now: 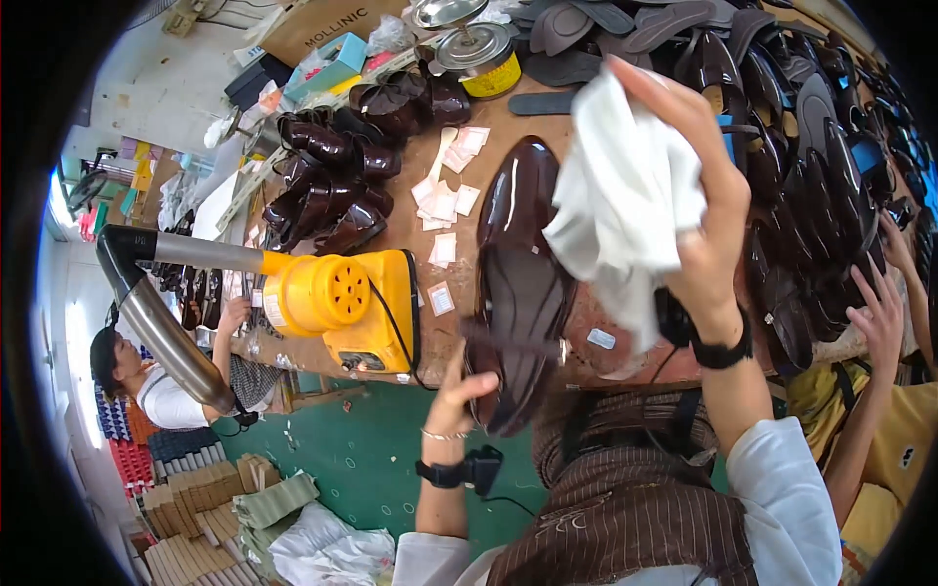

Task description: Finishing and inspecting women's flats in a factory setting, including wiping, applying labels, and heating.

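A glossy dark brown shoe (518,234) with a strap across it lies lengthwise before me, its toe pointing away. My left hand (456,389) grips its heel end, the thumb over the rim. Up and to the right, my right hand (699,176) is closed on a crumpled white cloth (625,195). The cloth hangs beside the shoe's toe; whether it touches the shoe I cannot tell. Part of the right fingers is hidden behind the cloth.
A yellow heat blower (342,303) with a bent metal pipe (176,332) stands left. Small paper labels (442,202) lie by the shoe. Brown shoes (332,176) are heaped beyond; more shoes (811,195) fill the right. A yellow tin (484,63) stands behind. Other people's hands (879,308) (234,314) are at both sides.
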Action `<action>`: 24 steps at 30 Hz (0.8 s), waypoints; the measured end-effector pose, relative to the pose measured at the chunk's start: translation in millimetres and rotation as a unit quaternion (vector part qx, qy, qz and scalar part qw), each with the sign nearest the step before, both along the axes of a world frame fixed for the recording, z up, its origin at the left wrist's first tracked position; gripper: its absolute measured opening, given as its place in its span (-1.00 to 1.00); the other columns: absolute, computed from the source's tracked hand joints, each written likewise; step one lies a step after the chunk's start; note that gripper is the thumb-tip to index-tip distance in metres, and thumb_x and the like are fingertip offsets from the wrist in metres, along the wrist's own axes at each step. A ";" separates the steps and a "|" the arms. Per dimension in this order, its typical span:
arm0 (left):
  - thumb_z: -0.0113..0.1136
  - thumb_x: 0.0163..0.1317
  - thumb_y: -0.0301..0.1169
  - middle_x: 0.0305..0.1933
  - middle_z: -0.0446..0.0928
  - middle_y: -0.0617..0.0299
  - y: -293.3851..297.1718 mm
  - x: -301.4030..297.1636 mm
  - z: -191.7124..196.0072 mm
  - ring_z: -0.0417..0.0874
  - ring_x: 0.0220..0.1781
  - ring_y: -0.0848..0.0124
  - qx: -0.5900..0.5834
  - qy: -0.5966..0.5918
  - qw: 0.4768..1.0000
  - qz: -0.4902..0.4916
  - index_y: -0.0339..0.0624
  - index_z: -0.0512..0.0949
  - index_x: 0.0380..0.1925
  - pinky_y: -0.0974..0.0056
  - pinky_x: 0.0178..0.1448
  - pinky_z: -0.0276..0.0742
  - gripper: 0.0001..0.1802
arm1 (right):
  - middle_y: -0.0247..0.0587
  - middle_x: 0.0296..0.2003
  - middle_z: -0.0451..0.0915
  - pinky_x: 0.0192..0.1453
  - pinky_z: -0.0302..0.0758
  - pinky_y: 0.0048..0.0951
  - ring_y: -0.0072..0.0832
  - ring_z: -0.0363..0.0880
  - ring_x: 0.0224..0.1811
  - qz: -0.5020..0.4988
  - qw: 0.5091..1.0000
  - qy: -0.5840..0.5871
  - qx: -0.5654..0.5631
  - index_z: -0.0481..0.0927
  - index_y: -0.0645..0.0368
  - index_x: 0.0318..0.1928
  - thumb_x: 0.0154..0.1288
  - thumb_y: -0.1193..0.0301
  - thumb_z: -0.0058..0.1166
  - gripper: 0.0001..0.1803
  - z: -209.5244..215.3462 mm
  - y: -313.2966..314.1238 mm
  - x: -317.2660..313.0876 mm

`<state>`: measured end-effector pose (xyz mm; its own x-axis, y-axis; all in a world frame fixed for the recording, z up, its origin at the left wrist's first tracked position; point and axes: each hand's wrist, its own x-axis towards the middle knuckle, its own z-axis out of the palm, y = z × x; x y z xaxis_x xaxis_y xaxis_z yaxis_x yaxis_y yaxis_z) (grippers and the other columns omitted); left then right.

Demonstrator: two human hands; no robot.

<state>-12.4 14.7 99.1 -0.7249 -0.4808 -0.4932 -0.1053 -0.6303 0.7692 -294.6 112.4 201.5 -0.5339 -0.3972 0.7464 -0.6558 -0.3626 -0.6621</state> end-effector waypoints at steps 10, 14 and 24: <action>0.39 -0.04 -0.48 0.13 0.52 0.12 74.6 49.2 -21.7 0.55 0.14 0.29 0.009 -0.081 0.997 0.009 -0.41 0.29 0.25 0.27 0.22 0.46 -0.20 | 0.13 0.28 0.41 0.35 0.43 -0.20 0.05 0.41 0.31 0.219 0.947 -0.064 0.226 0.50 0.01 0.26 -0.17 0.78 0.09 -0.16 -79.8 13.6 91.0; 0.39 -0.04 -0.65 0.09 0.54 0.13 66.9 48.8 -22.2 0.56 0.13 0.33 0.051 -0.126 0.990 0.042 -0.36 0.39 0.18 0.21 0.22 0.49 -0.31 | 0.06 0.27 0.42 0.27 0.53 -0.18 -0.02 0.46 0.27 0.235 0.923 0.020 0.304 0.50 0.07 0.24 -0.17 0.79 0.08 -0.19 -96.8 45.5 121.2; 0.38 0.01 -0.63 0.09 0.54 0.09 81.4 76.8 -45.2 0.61 0.07 0.29 0.046 -0.100 0.992 0.063 -0.34 0.31 0.21 0.20 0.20 0.54 -0.29 | -0.05 0.37 0.33 0.40 0.37 -0.27 -0.04 0.33 0.39 0.265 0.934 0.033 0.237 0.51 0.15 0.23 -0.21 0.82 -0.12 -0.17 -94.6 -27.4 87.6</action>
